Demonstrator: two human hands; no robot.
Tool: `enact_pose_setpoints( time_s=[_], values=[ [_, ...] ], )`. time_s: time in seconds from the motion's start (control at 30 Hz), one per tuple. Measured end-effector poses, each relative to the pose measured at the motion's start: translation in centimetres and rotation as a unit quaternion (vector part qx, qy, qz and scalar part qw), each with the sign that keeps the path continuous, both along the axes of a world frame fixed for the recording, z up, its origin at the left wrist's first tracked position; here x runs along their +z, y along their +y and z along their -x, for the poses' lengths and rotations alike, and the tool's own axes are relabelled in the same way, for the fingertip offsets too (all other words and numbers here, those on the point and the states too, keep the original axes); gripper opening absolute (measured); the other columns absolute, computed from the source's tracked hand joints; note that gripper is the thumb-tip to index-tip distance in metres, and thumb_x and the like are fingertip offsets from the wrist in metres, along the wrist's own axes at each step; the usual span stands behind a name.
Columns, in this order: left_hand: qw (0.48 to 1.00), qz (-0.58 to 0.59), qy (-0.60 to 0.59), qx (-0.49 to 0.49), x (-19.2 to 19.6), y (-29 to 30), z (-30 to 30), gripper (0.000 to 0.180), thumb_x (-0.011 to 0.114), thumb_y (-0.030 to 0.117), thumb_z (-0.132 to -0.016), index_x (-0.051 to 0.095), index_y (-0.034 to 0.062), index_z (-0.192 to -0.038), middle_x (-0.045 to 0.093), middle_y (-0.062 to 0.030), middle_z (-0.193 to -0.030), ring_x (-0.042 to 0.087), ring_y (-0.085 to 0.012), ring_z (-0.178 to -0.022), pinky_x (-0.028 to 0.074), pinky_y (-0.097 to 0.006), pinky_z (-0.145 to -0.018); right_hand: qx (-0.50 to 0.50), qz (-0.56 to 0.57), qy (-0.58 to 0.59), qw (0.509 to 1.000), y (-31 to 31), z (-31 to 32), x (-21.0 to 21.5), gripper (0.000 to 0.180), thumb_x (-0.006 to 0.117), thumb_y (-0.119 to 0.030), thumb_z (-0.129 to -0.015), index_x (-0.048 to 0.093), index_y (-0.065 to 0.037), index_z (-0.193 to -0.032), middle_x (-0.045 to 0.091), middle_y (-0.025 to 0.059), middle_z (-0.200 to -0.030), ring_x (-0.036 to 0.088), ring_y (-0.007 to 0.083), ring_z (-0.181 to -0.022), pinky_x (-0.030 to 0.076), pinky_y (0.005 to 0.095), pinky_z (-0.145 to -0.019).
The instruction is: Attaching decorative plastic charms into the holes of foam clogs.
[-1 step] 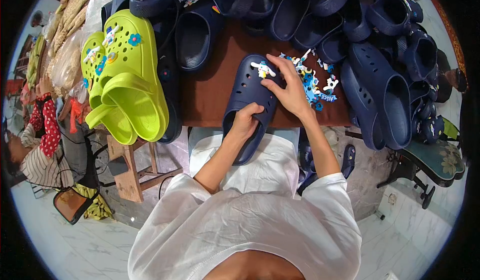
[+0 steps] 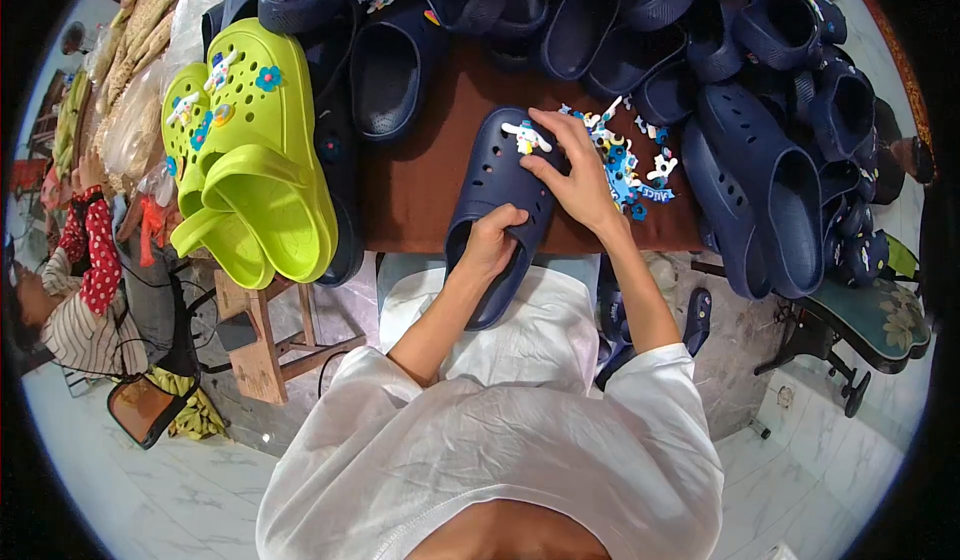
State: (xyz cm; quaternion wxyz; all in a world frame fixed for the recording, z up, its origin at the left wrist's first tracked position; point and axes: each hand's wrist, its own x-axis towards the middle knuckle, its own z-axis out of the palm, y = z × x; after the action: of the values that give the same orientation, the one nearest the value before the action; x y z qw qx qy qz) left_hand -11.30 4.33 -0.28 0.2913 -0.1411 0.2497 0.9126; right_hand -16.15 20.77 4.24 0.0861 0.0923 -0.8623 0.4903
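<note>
A navy clog (image 2: 485,188) with round vent holes lies tilted at the table's near edge, its heel end reaching over my lap. My left hand (image 2: 488,243) grips it at the foot opening, thumb on top and fingers inside. Near the toe sits a white dog-like charm (image 2: 526,138) with a yellow part. My right hand (image 2: 580,178) curls round the toe's right side, thumb on the upper just below the charm, fingertips at the far edge. To the right lies a heap of small charms (image 2: 622,165) in blue, white and yellow, partly behind my right hand.
Lime-green clogs (image 2: 285,110) with charms stand at the left of the brown table (image 2: 420,200). Many navy clogs (image 2: 790,210) are piled along the back and right. A wooden stool (image 2: 262,345) is below left; another person (image 2: 95,290) sits at far left. A dark chair (image 2: 870,320) stands at right.
</note>
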Motion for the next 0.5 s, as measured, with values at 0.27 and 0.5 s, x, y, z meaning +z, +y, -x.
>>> enact_pose_setpoints(
  time_s=[0.27,0.5],
  values=[
    [0.999,0.028,-0.009,0.035,1.1,0.4,0.8,0.013,0.059,-0.003,-0.078,0.064,-0.0005,-0.089,0.064,-0.0065,-0.092,0.062,-0.0168,-0.084,0.052,-0.032,-0.080,0.008,-0.020,0.031,0.999,-0.3,0.9,-0.8,0.038,0.069,-0.022,-0.088,0.063,-0.009,-0.123,0.054,0.0160,-0.125,0.054,0.0344,-0.116,0.043,0.0399,-0.099],
    [0.999,0.026,-0.008,0.038,0.8,0.6,0.8,0.023,0.058,-0.004,-0.078,0.063,-0.0029,-0.100,0.064,-0.0072,-0.096,0.063,-0.0180,-0.085,0.052,-0.033,-0.081,0.018,-0.019,0.025,0.999,-0.2,0.9,-0.6,0.037,0.067,-0.021,-0.090,0.062,-0.010,-0.125,0.052,0.0159,-0.125,0.055,0.0335,-0.116,0.044,0.0394,-0.098]
  ],
)
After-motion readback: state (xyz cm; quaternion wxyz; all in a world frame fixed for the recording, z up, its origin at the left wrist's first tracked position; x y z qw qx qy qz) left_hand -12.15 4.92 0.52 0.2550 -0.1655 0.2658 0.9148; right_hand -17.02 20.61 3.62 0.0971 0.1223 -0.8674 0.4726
